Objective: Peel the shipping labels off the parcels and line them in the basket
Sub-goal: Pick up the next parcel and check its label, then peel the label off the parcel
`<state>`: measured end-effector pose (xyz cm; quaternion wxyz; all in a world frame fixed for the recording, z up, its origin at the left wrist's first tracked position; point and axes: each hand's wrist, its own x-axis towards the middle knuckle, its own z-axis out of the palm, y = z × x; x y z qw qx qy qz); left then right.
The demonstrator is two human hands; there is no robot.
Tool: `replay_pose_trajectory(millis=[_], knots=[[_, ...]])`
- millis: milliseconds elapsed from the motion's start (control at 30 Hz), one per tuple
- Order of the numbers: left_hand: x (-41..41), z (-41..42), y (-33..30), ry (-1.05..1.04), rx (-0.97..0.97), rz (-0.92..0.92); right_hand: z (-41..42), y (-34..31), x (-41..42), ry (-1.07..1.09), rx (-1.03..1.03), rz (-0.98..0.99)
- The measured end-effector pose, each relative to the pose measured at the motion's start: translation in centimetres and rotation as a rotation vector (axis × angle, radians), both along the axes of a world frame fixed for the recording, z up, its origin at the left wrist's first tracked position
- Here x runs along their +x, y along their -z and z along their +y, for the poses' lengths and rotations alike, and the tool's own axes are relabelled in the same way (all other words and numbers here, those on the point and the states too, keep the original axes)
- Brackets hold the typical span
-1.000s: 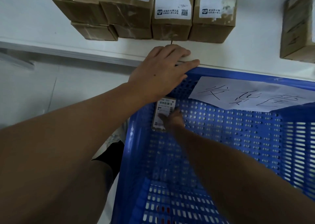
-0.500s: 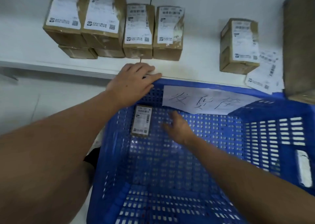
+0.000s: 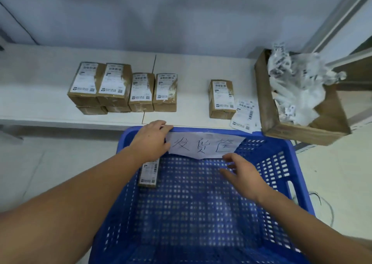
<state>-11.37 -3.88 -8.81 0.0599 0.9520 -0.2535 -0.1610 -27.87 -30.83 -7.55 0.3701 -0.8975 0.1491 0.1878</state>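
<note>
A blue perforated basket stands below a white shelf. One small labelled parcel stands against the basket's far-left inner wall. My left hand rests on the basket's far rim with fingers laid over the edge. My right hand hovers inside the basket with fingers spread, holding nothing. On the shelf sit several brown parcels with white labels, and a single parcel stands apart to the right. Loose peeled labels lie next to it.
A handwritten paper sign hangs on the basket's far wall. A cardboard box stuffed with crumpled white paper sits at the shelf's right end. Pale floor lies to the left and right of the basket.
My right hand let go of the parcel in the basket and drew back to the right, opening. The view pulled back and up. My left hand stayed on the rim.
</note>
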Motion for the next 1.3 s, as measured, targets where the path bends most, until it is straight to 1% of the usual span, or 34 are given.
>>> replay_pose_trajectory(millis=[200, 367, 567, 667, 733, 833, 1000, 1133, 1300], knots=[[-0.2, -6.3, -2.3, -0.075, -0.143, 0.046, -2.8, -2.0, -0.1, -0.007, -0.046, -0.072], [2.3, -13.0, -2.1, -0.247, -0.327, 0.124, -4.8, -2.5, 2.6, 0.036, -0.035, -0.12], [6.0, -20.5, -0.6, -0.463, -0.462, 0.174, -7.2, -1.4, 5.2, 0.101, -0.003, -0.17], [7.2, -23.5, 0.3, -0.542, -0.479, 0.158, -8.3, -1.2, 5.7, 0.106, -0.01, -0.183], [7.6, -24.8, 1.1, -0.546, -0.433, 0.171, -8.9, -1.1, 5.7, 0.121, -0.01, -0.195], [7.8, -25.0, 2.1, -0.528, -0.38, 0.166, -9.1, -1.4, 5.2, 0.125, -0.005, -0.2], [7.6, -23.4, 1.6, -0.531, -0.45, 0.134, -8.9, -2.9, 4.1, 0.133, 0.02, -0.215], [5.7, -20.2, -1.3, -0.488, -0.502, 0.085, -7.9, -4.8, 3.0, 0.166, 0.061, -0.237], [-0.2, -14.9, -6.4, -0.42, -0.601, 0.06, -5.3, -7.6, 0.8, 0.193, 0.119, -0.261]])
